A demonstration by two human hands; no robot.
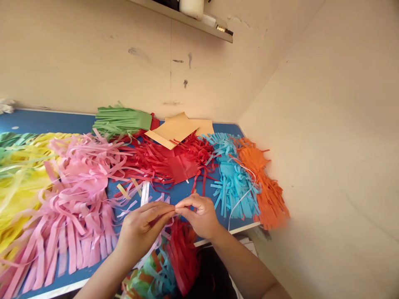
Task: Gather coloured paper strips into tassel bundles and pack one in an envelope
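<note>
My left hand (146, 222) and my right hand (199, 214) meet fingertip to fingertip above the table's front edge, each closed in a pinch. Whatever lies between the fingertips is too small to make out. Just below them hangs a red fringed paper tassel (183, 257), beside blue fringed paper (165, 274) and green and orange fringe (141, 276) at my lap. Beyond the hands lies a heap of red fringed paper (182, 166). Thin lilac paper strips (160, 202) are scattered near my left hand.
Pink fringed paper (81, 187) and yellow fringe (18, 195) cover the left of the blue table (75, 120). Green fringe (121, 118) and tan card sheets (174, 128) lie at the back. Blue fringe (233, 178), a white cord (243, 197) and orange fringe (264, 187) lie right. A shelf (187, 20) hangs above.
</note>
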